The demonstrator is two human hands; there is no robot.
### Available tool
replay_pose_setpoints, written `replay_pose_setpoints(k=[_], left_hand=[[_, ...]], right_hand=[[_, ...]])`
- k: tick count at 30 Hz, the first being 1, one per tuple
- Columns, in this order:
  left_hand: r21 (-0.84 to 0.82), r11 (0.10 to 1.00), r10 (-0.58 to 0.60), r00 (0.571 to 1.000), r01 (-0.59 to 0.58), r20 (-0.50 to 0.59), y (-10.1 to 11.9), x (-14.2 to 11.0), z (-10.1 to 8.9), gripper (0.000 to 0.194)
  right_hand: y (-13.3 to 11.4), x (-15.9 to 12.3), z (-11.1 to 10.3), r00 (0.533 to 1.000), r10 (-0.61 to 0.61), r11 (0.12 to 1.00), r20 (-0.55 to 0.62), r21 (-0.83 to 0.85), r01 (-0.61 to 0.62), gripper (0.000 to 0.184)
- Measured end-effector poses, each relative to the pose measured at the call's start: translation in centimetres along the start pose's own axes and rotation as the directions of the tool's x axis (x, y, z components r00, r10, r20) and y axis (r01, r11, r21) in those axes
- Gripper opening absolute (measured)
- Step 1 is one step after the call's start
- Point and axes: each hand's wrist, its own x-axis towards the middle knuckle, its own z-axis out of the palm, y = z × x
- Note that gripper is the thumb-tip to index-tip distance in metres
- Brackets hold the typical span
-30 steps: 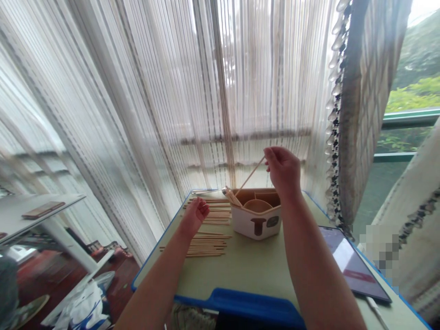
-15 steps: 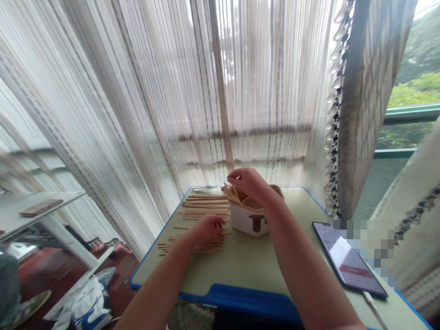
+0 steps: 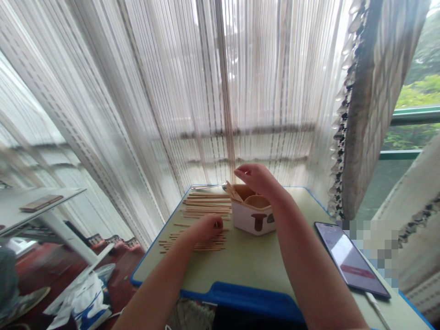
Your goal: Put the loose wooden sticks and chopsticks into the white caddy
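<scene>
Rows of thin wooden chopsticks lie across the left half of the small table. My left hand rests over the nearer row, its fingers curled in; whether a chopstick is between them is hidden. Beside it stands a white box with brown patches and a brown inside. Several light wooden sticks lean in its left end, and a round brown rim shows within. Above the box's far side hovers my right hand, fingertips drawn together in a pinch. Anything held there is too small to make out.
A phone with a white cable lies on the table's right side. Behind the box is a metal utensil. A striped curtain hangs just past the far edge. A white side table and a plastic bag are at left.
My right hand has shifted slightly right relative to the sticks in the box, and fewer of them show spread out. My left hand stays over the near row. The view has shifted slightly.
</scene>
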Motion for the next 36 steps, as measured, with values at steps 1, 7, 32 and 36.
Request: replay_pose_setpoints(k=[1,7,32,36], left_hand=[[-0.016,1.0,0.0,1.0,0.0,-0.005,-0.2,0.1,0.1,0.013],[-0.19,0.975,0.09,0.986,-0.116,-0.14,-0.2,0.5,-0.4,0.014],[-0.061,0.994,-0.052,0.1,-0.092,-0.994,1.3,-2.8,-4.8,0.011],[0.089,0.995,0.092,0.047,-0.045,-0.995,0.4,-3.0,-4.3,0.012]], right_hand=[[0.0,0.0,-0.1,1.0,-0.004,1.0,-0.008,0.003,0.004,0.027],[-0.2,-0.1,-0.5,1.0,-0.011,1.0,-0.018,0.005,0.011,0.026],[0.2,-0.2,0.0,1.0,-0.004,0.999,0.003,-0.036,0.004,0.027],[-0.1,-0.2,0.2,1.0,0.009,0.999,0.025,-0.041,-0.008,0.027]])
